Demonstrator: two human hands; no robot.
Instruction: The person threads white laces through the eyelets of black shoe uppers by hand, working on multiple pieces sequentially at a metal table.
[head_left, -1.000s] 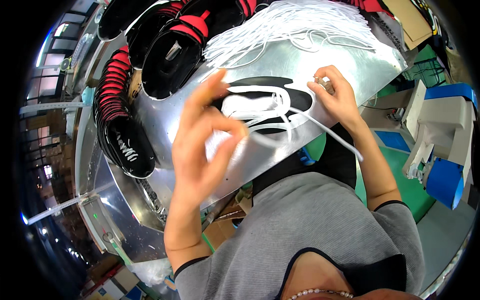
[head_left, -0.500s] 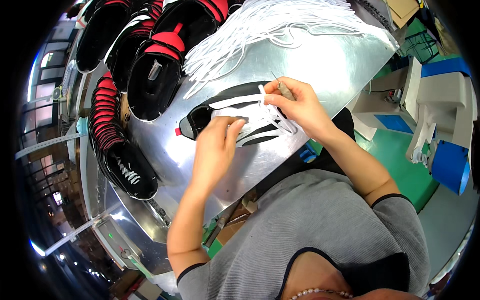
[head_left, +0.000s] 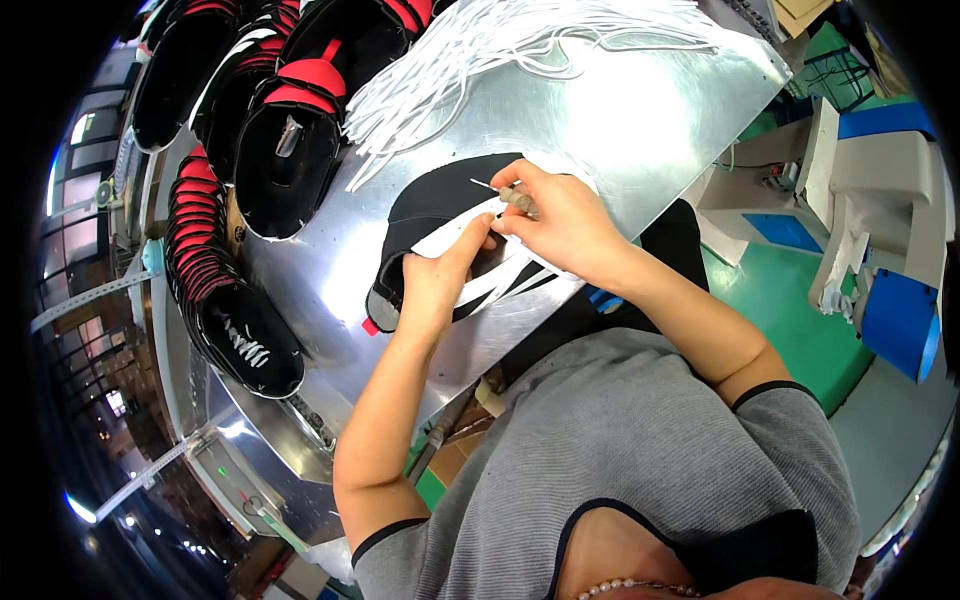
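A black shoe upper (head_left: 430, 205) with white stripes lies flat on the metal table (head_left: 640, 120). My left hand (head_left: 440, 275) presses down on it, fingers pointing at its lacing area. My right hand (head_left: 560, 215) sits over the upper's right side and pinches a white lace (head_left: 482, 186) at its tip, just above the left fingertips. White lace strands trail from under the right hand toward the table's near edge.
A heap of loose white laces (head_left: 500, 50) covers the far part of the table. Black uppers with red lining (head_left: 290, 150) are stacked at the far left, and a laced row (head_left: 225, 300) runs down the left edge. A blue-and-white machine (head_left: 880, 230) stands to the right.
My left hand came down from a raised, open pose onto the upper and flattened. My right hand moved left over the upper with the lace tip. The view shifted.
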